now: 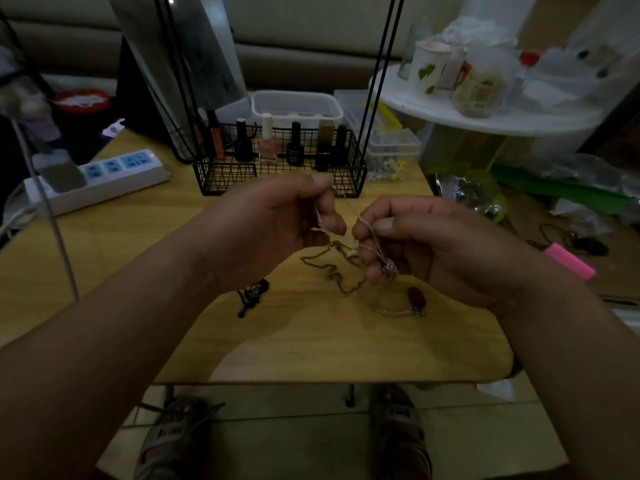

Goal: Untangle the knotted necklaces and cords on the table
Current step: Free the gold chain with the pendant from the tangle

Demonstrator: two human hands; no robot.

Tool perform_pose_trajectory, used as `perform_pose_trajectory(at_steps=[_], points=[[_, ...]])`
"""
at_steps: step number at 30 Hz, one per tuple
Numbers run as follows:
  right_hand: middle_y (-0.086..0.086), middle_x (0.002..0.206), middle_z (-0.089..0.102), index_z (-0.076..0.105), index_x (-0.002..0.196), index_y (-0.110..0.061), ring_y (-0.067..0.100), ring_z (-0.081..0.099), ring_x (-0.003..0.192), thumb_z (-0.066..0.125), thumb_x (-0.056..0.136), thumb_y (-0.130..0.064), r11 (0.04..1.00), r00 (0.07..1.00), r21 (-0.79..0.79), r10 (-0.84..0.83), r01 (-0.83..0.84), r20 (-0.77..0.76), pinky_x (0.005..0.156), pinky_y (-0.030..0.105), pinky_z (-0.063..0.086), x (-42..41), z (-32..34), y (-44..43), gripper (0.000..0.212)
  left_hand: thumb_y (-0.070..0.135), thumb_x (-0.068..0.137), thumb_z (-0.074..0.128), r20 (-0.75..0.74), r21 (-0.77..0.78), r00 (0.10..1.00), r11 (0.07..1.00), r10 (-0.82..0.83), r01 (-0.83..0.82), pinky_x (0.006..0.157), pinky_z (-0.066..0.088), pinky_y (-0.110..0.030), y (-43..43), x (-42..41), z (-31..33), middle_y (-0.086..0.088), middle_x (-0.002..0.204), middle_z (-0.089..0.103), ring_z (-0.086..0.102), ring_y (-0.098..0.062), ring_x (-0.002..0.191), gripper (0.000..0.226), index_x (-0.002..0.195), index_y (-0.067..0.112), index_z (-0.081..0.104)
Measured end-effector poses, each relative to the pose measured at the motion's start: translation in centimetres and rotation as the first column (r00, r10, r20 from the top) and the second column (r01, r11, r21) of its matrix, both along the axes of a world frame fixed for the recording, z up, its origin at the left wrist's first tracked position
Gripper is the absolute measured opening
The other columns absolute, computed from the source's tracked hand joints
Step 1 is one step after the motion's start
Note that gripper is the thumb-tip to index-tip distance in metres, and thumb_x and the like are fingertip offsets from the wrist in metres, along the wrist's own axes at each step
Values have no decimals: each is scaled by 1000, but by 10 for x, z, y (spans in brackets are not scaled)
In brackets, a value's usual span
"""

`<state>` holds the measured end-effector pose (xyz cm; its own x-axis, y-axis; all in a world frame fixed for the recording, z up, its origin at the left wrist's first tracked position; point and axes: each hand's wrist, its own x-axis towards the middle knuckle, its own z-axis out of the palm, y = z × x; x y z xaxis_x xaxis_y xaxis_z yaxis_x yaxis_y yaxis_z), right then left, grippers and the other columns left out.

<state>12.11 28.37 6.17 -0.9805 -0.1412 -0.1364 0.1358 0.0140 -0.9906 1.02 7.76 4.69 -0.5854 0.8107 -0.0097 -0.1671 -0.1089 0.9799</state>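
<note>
Both hands are raised over the middle of the wooden table (138, 258). My left hand (277, 226) pinches a thin pale pink chain (320, 221) between thumb and fingers. My right hand (426, 244) pinches the same pale chain, whose strands run down past its fingers to a small silvery bunch (389, 266). A bronze chain (341, 275) hangs tangled below the two hands and trails onto the table. A silver chain (398, 310) with a dark red oval pendant (414, 295) lies under my right hand. A black cord (252, 295) lies below my left wrist.
A black wire basket (225, 174) of nail polish bottles stands at the table's back. A white power strip (104, 178) lies at the left. Clear plastic boxes (298, 105) sit behind the basket. A pink object (569, 260) and a cluttered white shelf (485, 119) are to the right.
</note>
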Motion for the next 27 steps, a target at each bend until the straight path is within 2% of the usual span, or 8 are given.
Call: perform_pose_trajectory(at_steps=[3, 7, 11, 13, 17, 19, 22, 27], points=[[16, 86, 68, 71, 102, -3, 24, 66, 70, 46, 101, -6, 1000, 999, -25, -9, 10, 36, 62, 33, 57, -2, 1, -1, 25, 26, 105, 47, 131, 92, 990, 993, 54, -67, 84, 49, -36, -4, -1, 4, -1, 68, 51, 63, -21, 84, 26, 85, 14, 58], [19, 91, 71, 70, 110, -2, 24, 68, 68, 50, 97, -10, 997, 994, -45, 61, -57, 92, 63, 32, 57, -1, 2, -4, 26, 25, 106, 42, 217, 137, 972, 983, 90, -122, 75, 50, -33, -8, -5, 7, 0, 71, 49, 60, -19, 76, 26, 84, 18, 53], [11, 95, 72, 68, 116, -5, 21, 68, 78, 60, 97, -3, 984, 999, 176, -34, 30, 20, 69, 33, 55, -6, -5, -20, 20, 26, 106, 40, 224, 153, 974, 987, 19, -54, 72, 51, -32, -7, -2, 9, -1, 75, 53, 58, -19, 75, 27, 84, 16, 52], [7, 102, 72, 64, 120, -10, 14, 67, 82, 69, 92, -2, 948, 991, 292, -110, 126, -70, 69, 30, 53, -11, -8, -30, 29, 26, 106, 39, 220, 174, 975, 985, -33, -6, 71, 51, -32, -6, -1, 11, -2, 75, 54, 58, -19, 75, 27, 84, 15, 52], [-1, 102, 71, 65, 109, -14, 10, 69, 88, 74, 91, -6, 905, 984, 401, -87, 143, -156, 78, 30, 58, -17, -14, -41, 22, 26, 104, 39, 232, 224, 968, 974, -98, 45, 74, 50, -32, -5, -1, 13, -1, 76, 54, 58, -18, 77, 27, 84, 14, 52], [10, 104, 74, 69, 108, -5, 22, 72, 102, 70, 96, -7, 924, 987, 367, -55, 108, -153, 92, 39, 58, -16, -17, -42, 13, 27, 102, 41, 249, 230, 964, 972, -98, 39, 71, 50, -30, -6, -3, 13, -1, 76, 54, 57, -17, 75, 26, 83, 15, 52], [8, 94, 77, 70, 107, -4, 19, 75, 94, 67, 95, -10, 966, 996, 255, -12, 33, -84, 84, 26, 58, -9, -13, -35, 14, 30, 100, 44, 256, 193, 966, 981, -23, -27, 59, 42, -24, -11, -8, 13, 3, 72, 51, 50, -12, 64, 24, 80, 18, 50], [11, 79, 68, 70, 107, -4, 24, 62, 69, 66, 84, -19, 990, 999, 134, 49, -47, -10, 65, 28, 57, 3, -1, -22, 27, 32, 103, 48, 231, 116, 969, 986, 89, -118, 50, 24, -21, -20, -17, 12, 6, 61, 38, 37, -9, 51, 27, 79, 20, 46]])
